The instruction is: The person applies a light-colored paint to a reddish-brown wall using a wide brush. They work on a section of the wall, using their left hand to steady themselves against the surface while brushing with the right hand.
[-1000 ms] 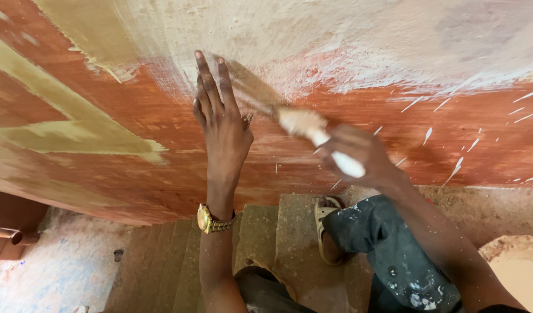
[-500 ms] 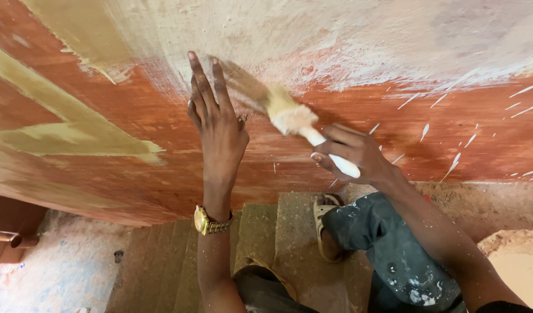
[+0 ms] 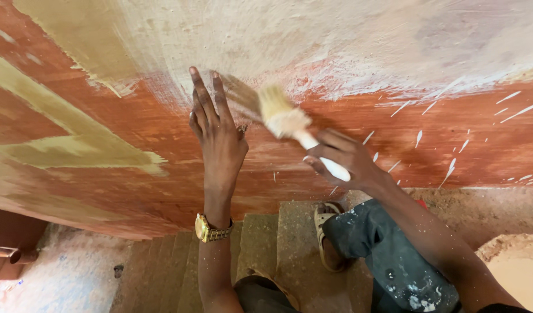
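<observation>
Two hands, left hand (image 3: 219, 139) flat on rough wall (image 3: 133, 116), right hand (image 3: 343, 161) gripping bristly brush (image 3: 287, 119)

Paintbrush (image 3: 289, 124): pale bristles and white handle, smeared with cream paint, held tilted with bristles pressed against the wall (image 3: 133, 116), whose red-brown surface is partly coated in cream paint.

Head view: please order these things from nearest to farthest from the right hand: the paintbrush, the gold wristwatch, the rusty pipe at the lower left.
1. The paintbrush: held in the right hand, bristles against the wall.
2. The gold wristwatch: on the left wrist, below and to the left of the right hand.
3. The rusty pipe: far away at the lower left edge.
</observation>
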